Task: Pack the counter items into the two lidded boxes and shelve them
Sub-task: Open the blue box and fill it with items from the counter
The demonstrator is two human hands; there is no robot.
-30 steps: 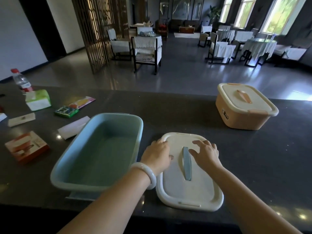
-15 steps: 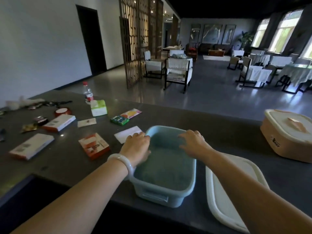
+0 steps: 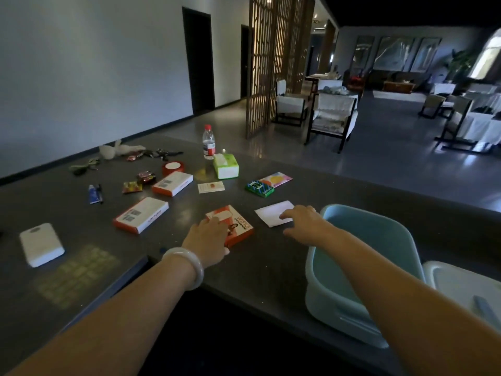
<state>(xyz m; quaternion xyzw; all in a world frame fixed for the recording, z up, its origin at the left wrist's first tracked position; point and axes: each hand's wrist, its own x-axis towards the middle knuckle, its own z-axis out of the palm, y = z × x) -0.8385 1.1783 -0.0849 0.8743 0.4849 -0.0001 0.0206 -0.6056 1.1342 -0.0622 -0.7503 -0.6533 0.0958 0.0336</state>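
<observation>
Reaching left hand (image 3: 207, 237) seemingly touches WiFi box (image 3: 238, 226); right hand (image 3: 303, 221) on white paper (image 3: 273, 213).

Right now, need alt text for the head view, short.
A person's left hand rests on an orange-and-white box and the right hand touches a white card on a dark counter, beside an open, empty blue box. More small boxes, a tissue pack and a water bottle lie scattered farther back.
</observation>
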